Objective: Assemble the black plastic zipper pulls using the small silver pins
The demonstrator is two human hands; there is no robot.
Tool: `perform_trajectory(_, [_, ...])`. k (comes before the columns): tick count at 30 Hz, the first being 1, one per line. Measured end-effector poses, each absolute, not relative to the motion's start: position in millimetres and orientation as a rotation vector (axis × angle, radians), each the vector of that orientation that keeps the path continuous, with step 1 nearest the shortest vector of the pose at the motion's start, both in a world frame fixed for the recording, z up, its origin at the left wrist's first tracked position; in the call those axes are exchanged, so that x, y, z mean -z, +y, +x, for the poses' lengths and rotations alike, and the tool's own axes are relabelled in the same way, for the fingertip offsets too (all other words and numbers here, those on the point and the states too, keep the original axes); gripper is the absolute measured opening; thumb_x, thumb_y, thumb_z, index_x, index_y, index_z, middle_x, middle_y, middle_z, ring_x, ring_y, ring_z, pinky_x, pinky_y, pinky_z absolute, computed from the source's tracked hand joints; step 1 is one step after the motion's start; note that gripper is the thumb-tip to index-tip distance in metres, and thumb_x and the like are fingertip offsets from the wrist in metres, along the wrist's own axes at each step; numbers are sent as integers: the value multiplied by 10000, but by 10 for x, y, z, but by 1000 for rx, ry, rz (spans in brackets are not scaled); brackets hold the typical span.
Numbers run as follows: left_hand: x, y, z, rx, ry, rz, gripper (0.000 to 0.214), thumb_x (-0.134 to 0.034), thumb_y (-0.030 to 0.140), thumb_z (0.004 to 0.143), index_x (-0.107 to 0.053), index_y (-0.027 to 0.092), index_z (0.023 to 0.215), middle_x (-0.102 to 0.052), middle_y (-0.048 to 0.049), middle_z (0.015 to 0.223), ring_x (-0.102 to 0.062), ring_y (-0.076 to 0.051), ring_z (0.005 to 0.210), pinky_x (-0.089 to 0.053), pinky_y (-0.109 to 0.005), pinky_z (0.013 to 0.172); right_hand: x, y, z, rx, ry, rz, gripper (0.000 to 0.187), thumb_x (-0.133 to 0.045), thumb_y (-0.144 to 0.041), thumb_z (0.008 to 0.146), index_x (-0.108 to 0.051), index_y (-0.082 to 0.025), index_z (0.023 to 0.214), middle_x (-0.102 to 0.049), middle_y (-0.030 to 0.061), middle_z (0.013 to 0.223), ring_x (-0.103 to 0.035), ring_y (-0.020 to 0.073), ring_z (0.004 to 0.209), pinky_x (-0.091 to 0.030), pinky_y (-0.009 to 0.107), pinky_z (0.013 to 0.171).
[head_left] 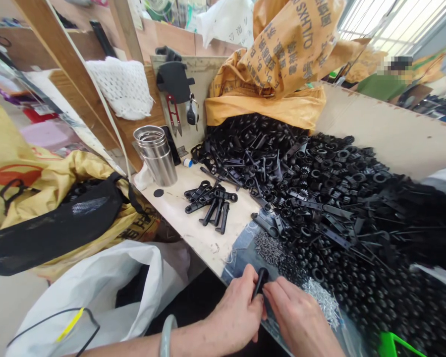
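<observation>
My left hand (pixel 238 312) is closed around a small black plastic part (pixel 260 278) at the table's near edge. My right hand (pixel 297 317) pinches the same part from the right, fingers pressed together against it. Both hands sit over a blue cloth (pixel 245 248) strewn with tiny metal pins (pixel 269 248). A small group of finished black arm pieces (pixel 211 201) lies on the bare table further back. A huge heap of black plastic parts and rings (pixel 338 198) fills the table's right side.
A steel cup (pixel 156 153) stands at the back left, near red snips (pixel 174 116) hanging on the board. An orange sack (pixel 282 64) spills parts behind. A white bag (pixel 107 292) and yellow sacks (pixel 18 173) lie left. Another person (pixel 390 79) sits far right.
</observation>
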State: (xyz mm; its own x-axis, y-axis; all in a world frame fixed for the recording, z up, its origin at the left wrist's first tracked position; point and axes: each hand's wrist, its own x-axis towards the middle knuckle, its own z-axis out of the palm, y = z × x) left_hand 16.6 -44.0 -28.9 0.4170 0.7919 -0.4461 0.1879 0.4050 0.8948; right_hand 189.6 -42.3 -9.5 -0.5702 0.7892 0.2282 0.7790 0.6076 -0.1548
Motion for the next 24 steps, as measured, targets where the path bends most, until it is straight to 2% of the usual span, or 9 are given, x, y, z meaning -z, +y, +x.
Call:
perform_trajectory(4, [259,-426,158,-511,1096,1128,143,-465,131,897,-433,247,975,-659,49,766,-501,-51,337,-354,-125,325,37,-347,1911,-153,-2646,-1337,295,-421,-60,961,-564,-242,778,-590,-13,686,-628,157,512,-409,273,503])
perform_trajectory(10, [253,-417,167,-522,1094,1107,159,-457,111,880,-432,244,964,-656,56,729,-498,-52,325,-345,-122,320,-65,-245,1919,-405,-2706,-1531,240,-526,-75,953,-638,-223,802,-670,-6,741,-700,164,613,-433,260,565])
perform_trajectory(24, [310,-398,224,-526,1103,1051,171,-472,147,863,-380,262,950,-645,78,688,-487,-69,304,-315,-123,256,-216,-196,1788,-376,-2818,-1674,209,-593,-57,914,-663,-208,787,-722,3,806,-711,174,662,-371,278,582])
